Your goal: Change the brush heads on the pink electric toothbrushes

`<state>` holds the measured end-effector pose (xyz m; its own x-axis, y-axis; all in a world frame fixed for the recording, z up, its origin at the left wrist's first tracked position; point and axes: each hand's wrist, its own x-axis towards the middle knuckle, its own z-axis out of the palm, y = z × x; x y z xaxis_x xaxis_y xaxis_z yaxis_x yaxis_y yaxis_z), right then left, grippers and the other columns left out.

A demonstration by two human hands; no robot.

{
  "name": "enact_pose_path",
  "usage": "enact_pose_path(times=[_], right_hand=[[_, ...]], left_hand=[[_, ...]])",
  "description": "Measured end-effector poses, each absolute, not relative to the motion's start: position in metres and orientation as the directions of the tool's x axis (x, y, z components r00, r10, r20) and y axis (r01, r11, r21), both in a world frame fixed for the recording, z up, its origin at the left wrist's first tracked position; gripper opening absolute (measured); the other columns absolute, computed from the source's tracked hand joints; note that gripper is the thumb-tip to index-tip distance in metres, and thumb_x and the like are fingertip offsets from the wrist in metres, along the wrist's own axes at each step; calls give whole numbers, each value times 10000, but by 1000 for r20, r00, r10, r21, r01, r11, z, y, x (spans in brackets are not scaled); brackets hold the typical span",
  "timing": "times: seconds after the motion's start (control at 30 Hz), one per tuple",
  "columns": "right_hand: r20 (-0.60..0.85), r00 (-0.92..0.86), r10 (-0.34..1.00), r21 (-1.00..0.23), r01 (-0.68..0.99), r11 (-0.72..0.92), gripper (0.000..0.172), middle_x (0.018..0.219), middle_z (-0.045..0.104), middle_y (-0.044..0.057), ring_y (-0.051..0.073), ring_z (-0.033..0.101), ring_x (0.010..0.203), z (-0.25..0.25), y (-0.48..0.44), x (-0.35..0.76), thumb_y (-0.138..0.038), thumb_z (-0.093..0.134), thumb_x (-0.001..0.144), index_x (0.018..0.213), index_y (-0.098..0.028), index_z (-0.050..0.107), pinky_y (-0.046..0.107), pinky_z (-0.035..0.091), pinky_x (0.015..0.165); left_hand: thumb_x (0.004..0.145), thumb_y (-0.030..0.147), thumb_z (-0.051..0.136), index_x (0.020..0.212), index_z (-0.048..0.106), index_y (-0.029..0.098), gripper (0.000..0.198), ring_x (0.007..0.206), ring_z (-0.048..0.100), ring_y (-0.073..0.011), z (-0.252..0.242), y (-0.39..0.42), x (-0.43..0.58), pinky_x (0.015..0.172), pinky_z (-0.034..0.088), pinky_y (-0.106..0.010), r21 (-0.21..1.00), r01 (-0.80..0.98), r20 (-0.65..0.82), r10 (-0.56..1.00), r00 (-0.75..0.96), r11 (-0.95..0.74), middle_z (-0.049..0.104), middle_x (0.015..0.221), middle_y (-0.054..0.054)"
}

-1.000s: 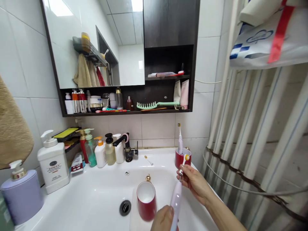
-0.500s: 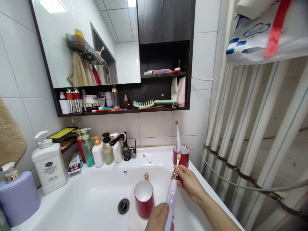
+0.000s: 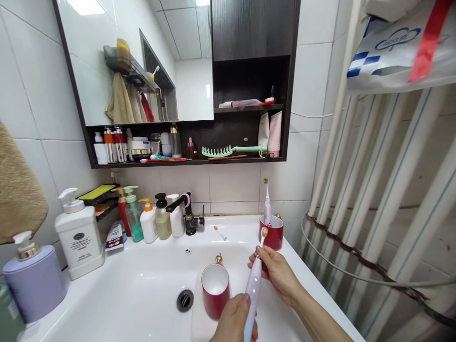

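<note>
My left hand (image 3: 233, 320) is wrapped round the lower handle of a pale pink electric toothbrush (image 3: 253, 287), which points up and away from me over the sink. My right hand (image 3: 276, 273) pinches the brush's neck just below its small head. Left of the brush, a red cup (image 3: 215, 289) with a white inside stands on a white block at the sink's front edge. A second red cup (image 3: 272, 232) at the sink's back right corner holds another upright electric toothbrush (image 3: 267, 204).
The white sink (image 3: 142, 285) has a drain (image 3: 185, 300) and a black tap (image 3: 185, 213) at the back. Pump bottles (image 3: 80, 237) line the left side. A dark shelf (image 3: 185, 154) above holds toiletries and a green comb. White pipes (image 3: 356, 190) stand at the right.
The view shifted a little. My right hand slid slightly down and left along the brush's neck; both hands kept their hold.
</note>
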<state>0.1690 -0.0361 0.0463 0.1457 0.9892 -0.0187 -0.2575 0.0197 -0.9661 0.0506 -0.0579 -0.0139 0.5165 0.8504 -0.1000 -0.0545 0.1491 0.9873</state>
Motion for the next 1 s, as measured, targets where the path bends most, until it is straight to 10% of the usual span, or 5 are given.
enact_pose_path(times=[1.0], right_hand=[[89, 216, 972, -994, -35, 99, 265, 495, 476, -29, 71, 425, 436, 45, -40, 154, -414, 438, 626, 565, -157, 449, 193, 350, 422]], left_hand=[[693, 474, 247, 642, 369, 169, 331, 363, 341, -49, 1, -60, 42, 365, 261, -170, 958, 218, 88, 916, 392, -186, 398, 492, 37]])
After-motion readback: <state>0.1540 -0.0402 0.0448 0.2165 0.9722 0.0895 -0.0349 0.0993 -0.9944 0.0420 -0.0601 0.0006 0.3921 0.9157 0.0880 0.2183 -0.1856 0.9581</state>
